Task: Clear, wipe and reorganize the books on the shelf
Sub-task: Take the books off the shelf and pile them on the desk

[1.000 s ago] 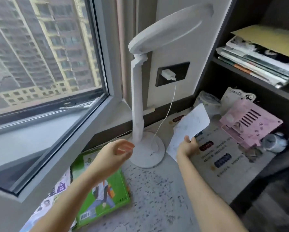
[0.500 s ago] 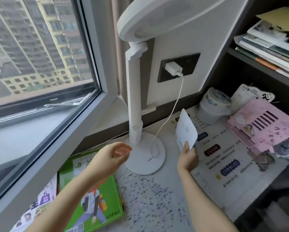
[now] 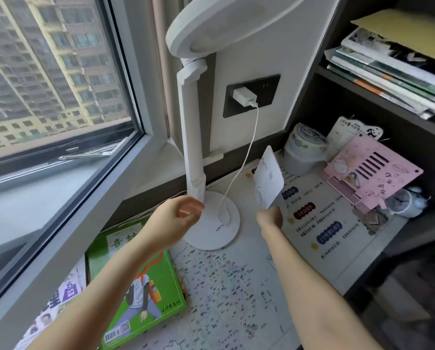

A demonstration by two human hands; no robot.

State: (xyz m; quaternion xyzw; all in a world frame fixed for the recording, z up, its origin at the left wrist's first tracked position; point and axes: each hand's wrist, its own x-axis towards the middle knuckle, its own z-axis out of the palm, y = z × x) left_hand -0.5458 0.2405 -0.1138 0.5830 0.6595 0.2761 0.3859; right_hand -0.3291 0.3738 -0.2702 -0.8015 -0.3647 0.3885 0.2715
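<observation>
My right hand (image 3: 270,218) holds a white card (image 3: 268,181) upright by its lower edge, above the desk mat beside the lamp's base. My left hand (image 3: 177,218) hovers in front of the white desk lamp (image 3: 195,137), fingers loosely curled, holding nothing. A green book (image 3: 138,286) lies flat at the lower left on top of other booklets (image 3: 57,304). A stack of books and magazines (image 3: 393,74) lies flat on the dark shelf (image 3: 377,94) at the upper right, under a yellow folder (image 3: 408,29).
A charger (image 3: 245,97) sits in the wall socket, its cable running to the lamp's base. A white tub (image 3: 303,150), a pink book stand (image 3: 370,175) and a small clock (image 3: 400,204) stand under the shelf. The window (image 3: 54,79) fills the left.
My right hand has turned the white card from flat to nearly edge-on and upright. The view has moved closer to the lamp. My left hand keeps its place near the lamp.
</observation>
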